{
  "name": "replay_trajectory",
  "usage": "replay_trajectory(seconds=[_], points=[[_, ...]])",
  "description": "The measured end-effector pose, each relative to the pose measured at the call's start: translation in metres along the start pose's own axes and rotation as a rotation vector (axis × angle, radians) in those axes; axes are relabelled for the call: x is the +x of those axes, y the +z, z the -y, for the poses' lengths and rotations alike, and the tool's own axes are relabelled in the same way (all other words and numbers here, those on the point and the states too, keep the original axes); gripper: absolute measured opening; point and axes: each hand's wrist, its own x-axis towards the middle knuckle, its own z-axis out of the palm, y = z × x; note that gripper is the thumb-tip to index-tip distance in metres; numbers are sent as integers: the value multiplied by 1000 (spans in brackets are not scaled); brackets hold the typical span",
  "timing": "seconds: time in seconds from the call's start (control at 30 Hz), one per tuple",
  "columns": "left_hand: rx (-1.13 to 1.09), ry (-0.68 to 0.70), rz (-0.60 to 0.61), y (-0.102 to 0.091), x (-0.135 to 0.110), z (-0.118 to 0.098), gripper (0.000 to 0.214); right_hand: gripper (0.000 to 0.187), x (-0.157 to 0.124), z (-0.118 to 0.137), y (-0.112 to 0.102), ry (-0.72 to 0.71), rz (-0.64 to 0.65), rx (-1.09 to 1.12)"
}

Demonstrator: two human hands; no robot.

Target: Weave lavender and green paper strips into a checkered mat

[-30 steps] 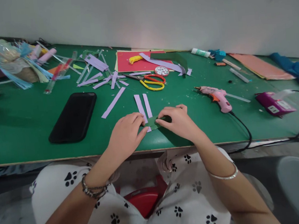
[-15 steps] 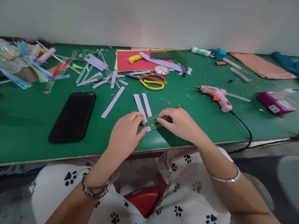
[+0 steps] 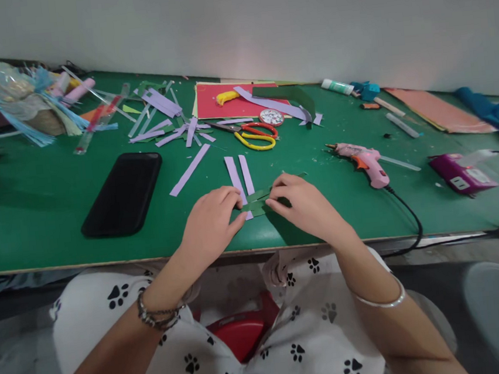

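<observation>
Both hands meet near the front edge of the green table (image 3: 35, 213). My left hand (image 3: 211, 223) presses its bent fingers on the left end of a dark green paper strip (image 3: 256, 203). From the right, my right hand (image 3: 306, 205) pinches the same strip, which lies partly folded between the two hands. Two lilac paper strips (image 3: 239, 176) lie just beyond my fingers, the left one reaching under my left fingertips.
A black phone (image 3: 122, 193) lies to the left. Red-and-yellow scissors (image 3: 256, 136), a red sheet (image 3: 223, 101) and several lilac scraps sit further back. A pink glue gun (image 3: 362, 161) with a black cable lies to the right, next to a purple box (image 3: 460, 172).
My right hand has shifted slightly left and back along the green strip, folding it over. My left hand stays pressed in place.
</observation>
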Motion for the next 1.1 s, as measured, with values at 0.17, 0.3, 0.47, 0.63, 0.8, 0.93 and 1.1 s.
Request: replay_trajectory(seconds=[0.17,0.3,0.47,0.63,0.8,0.93,1.1], points=[[-3,5,-6,0,1,0,6,10,3,4,0,71,-2,-31],[-5,-10,8,-1,1,-1,6,6,4,4,-2,108,-24,107],[3,0,2,0,0,0,5,16,6,5,-2,176,23,177],[2,5,-4,0,1,0,4,5,10,6,1,154,69,126],[-17,-12,14,-1,1,-2,3,9,9,5,3,90,30,144],[-18,-7,-2,0,0,-2,12,11,8,5,0,12,39,179],[-5,-2,-3,1,-1,-2,14,13,8,11,-3,-48,62,181]])
